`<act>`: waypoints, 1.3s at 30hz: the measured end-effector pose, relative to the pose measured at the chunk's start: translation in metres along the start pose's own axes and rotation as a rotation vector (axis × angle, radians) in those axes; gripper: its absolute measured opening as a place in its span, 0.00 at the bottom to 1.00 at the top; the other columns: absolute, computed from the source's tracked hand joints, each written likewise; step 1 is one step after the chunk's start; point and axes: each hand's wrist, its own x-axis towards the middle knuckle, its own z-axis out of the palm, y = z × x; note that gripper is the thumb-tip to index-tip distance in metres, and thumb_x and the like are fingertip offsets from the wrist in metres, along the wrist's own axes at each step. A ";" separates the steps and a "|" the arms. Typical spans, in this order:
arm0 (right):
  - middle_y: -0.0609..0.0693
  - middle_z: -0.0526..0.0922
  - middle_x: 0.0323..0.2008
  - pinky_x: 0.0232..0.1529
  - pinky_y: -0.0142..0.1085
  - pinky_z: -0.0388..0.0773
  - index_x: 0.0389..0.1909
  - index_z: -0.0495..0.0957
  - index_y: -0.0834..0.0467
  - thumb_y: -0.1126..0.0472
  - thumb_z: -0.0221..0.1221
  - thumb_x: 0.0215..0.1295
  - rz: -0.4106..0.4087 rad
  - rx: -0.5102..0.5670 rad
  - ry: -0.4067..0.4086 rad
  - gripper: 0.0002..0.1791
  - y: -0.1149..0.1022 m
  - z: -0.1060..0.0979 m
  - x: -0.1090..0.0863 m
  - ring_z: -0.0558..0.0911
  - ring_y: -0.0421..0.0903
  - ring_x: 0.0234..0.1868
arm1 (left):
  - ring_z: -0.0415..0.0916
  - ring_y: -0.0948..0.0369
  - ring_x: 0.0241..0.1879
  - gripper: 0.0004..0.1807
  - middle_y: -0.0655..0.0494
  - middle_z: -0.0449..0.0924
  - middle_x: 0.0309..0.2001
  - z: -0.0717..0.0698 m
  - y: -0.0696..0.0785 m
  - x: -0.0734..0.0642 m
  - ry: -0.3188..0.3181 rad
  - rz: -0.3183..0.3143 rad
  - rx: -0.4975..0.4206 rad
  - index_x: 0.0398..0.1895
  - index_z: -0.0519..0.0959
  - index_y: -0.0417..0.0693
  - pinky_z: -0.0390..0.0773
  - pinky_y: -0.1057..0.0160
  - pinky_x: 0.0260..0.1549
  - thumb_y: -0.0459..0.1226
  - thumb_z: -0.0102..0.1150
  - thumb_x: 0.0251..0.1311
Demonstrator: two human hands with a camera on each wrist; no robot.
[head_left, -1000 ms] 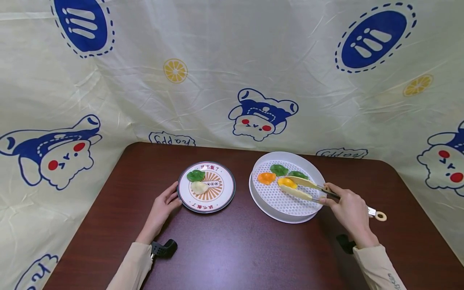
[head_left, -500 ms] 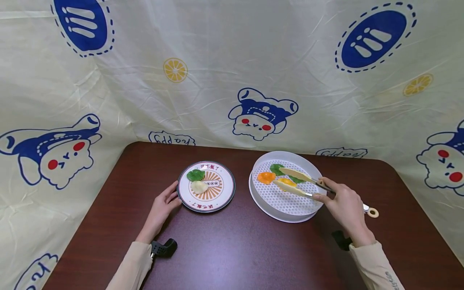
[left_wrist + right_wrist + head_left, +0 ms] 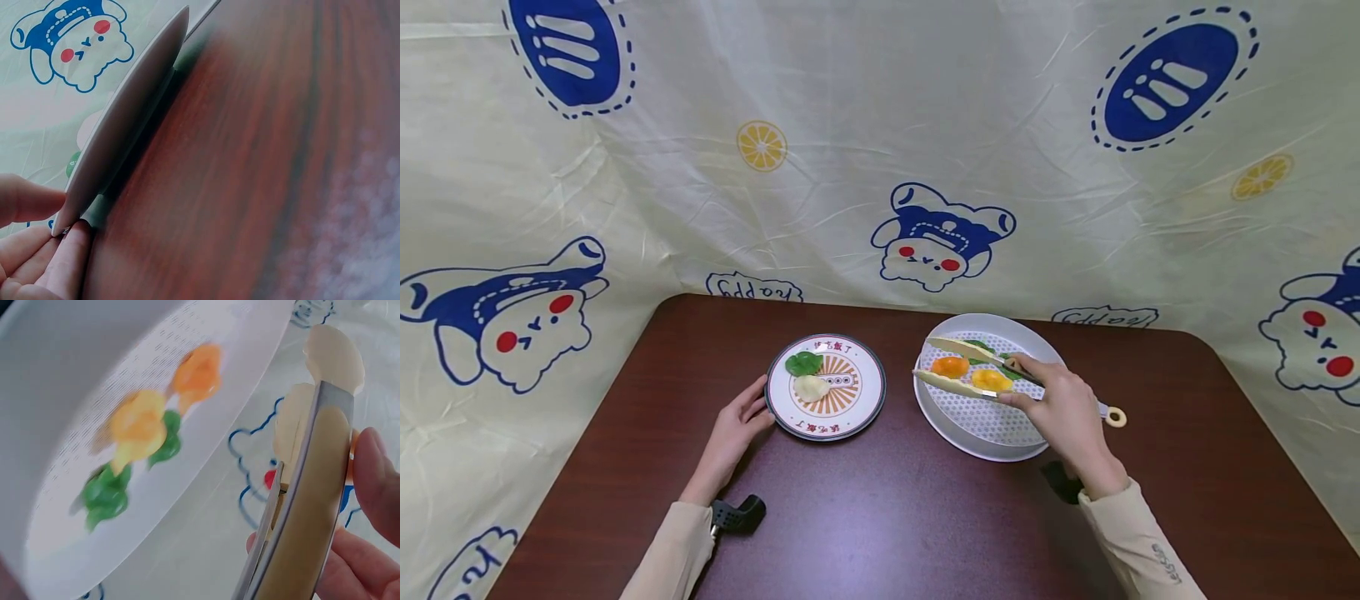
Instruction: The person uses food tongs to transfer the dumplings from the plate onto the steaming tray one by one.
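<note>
My left hand [image 3: 737, 429] pinches the left rim of a round white plate [image 3: 863, 398], thumb above and fingers below. On the plate lie a green dumpling-shaped piece [image 3: 803, 363] and a white one [image 3: 812, 387]. My right hand [image 3: 1067, 412] grips cream-tipped tongs [image 3: 306, 506], whose arms are spread apart with nothing between their tips. They hover over a round white perforated tray [image 3: 1000, 429]. In the tray are an orange piece [image 3: 951, 367], a yellow piece [image 3: 992, 381] and two green pieces [image 3: 105, 495], partly hidden by the tongs in the head view.
The tray sits in a wider white base [image 3: 936, 425] on the dark wooden table [image 3: 850, 517]. A printed cloth [image 3: 820, 225] hangs behind the table. Between plate and tray is a narrow strip of tabletop.
My right hand has moved left with the tongs, carrying their tips from around the yellow piece to the tray's left side. All pieces stay in place. My left hand has not moved.
</note>
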 end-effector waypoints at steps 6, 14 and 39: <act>0.61 0.82 0.46 0.43 0.54 0.73 0.55 0.78 0.64 0.59 0.74 0.46 -0.064 0.021 -0.029 0.33 -0.022 0.017 0.008 0.79 0.60 0.44 | 0.59 0.48 0.65 0.35 0.41 0.56 0.71 0.000 0.000 0.000 -0.004 -0.008 -0.010 0.72 0.54 0.35 0.68 0.77 0.47 0.24 0.52 0.61; 0.55 0.84 0.43 0.39 0.51 0.75 0.53 0.80 0.60 0.57 0.75 0.42 -0.154 0.049 -0.042 0.32 -0.050 0.040 0.015 0.81 0.56 0.43 | 0.59 0.47 0.66 0.35 0.40 0.55 0.71 0.000 0.000 0.000 -0.004 -0.005 -0.008 0.72 0.54 0.34 0.68 0.77 0.47 0.24 0.52 0.62; 0.54 0.85 0.39 0.34 0.47 0.75 0.49 0.82 0.58 0.54 0.75 0.43 -0.221 -0.038 -0.090 0.29 -0.103 0.100 0.024 0.81 0.54 0.36 | 0.60 0.48 0.65 0.35 0.40 0.55 0.71 -0.001 -0.001 0.001 -0.004 -0.010 0.000 0.72 0.54 0.34 0.69 0.77 0.47 0.24 0.52 0.61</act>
